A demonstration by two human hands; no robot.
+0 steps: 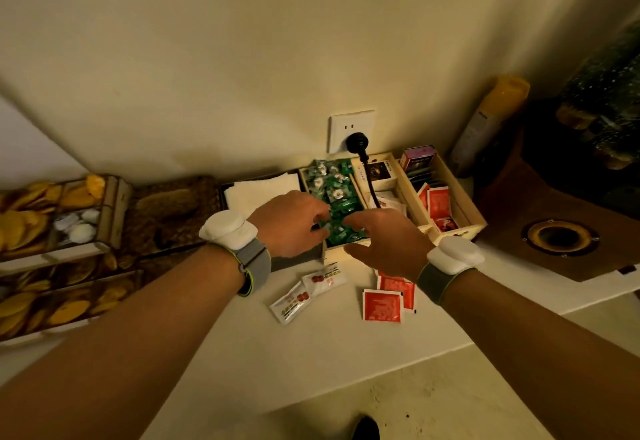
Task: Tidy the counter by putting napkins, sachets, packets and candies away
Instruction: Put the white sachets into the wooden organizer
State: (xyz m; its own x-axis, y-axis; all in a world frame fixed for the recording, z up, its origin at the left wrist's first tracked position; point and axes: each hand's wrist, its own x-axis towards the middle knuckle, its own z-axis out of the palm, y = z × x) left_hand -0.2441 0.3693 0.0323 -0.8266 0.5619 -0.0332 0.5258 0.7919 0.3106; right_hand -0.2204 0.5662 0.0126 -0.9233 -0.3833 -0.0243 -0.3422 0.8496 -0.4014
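Note:
A wooden organiser box [457,230] stands against the wall. Its left compartment is full of green wrapped candies [332,190]. My left hand [289,223] and my right hand [384,242] meet over the near end of that compartment, fingers curled among the candies; whether either holds one I cannot tell. White napkins [256,190] lie in a dark tray left of the box. Two white sachets with red print [306,289] and red packets [382,304] lie loose on the white counter [311,353] below my hands. More red packets [438,204] stand in the box's right compartment.
A wall socket [349,128] holds a black plug whose cord runs over the box. Wooden trays of yellow chips [34,211] sit at left. A yellow-capped spray can [485,124] and a brown speaker [561,235] stand at right. The counter's front edge runs across below.

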